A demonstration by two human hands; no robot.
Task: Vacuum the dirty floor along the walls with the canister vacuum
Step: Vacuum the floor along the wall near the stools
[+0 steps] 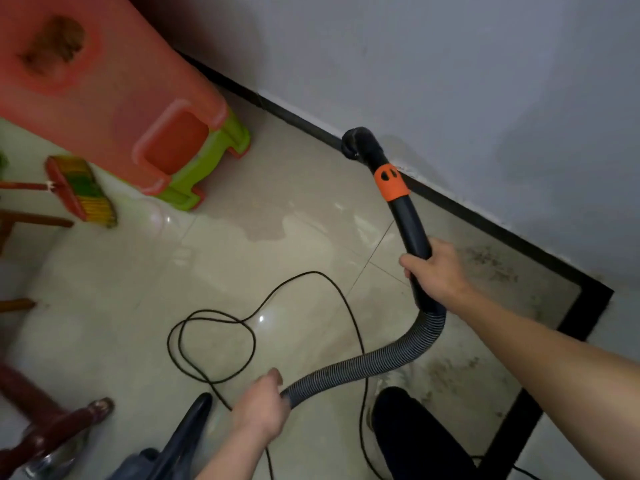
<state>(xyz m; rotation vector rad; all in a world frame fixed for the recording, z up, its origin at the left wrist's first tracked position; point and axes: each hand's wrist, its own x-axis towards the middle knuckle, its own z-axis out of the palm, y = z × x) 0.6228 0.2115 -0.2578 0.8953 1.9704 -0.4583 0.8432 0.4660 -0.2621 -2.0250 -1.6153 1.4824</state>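
My right hand [437, 268] grips the black vacuum wand [410, 223], which has an orange collar [390, 183]. The wand's open nozzle end [356, 143] points at the black baseboard [301, 119] where floor meets wall. A grey ribbed hose [377, 363] curves from the wand down to my left hand [261, 407], whose fingers curl round its lower end. The dark canister vacuum body [180, 441] sits by my left forearm at the bottom edge. Dark dirt [491, 265] speckles the tiles along the wall to the right of the wand.
A black power cord [214, 320] loops across the glossy beige tiles. A red plastic stool stacked on a green one [204, 174] stands at the upper left, with a red broom head [81, 188] beside it. Dark red wooden furniture legs [52, 424] are at the lower left. My dark trouser leg [412, 431] is at the bottom.
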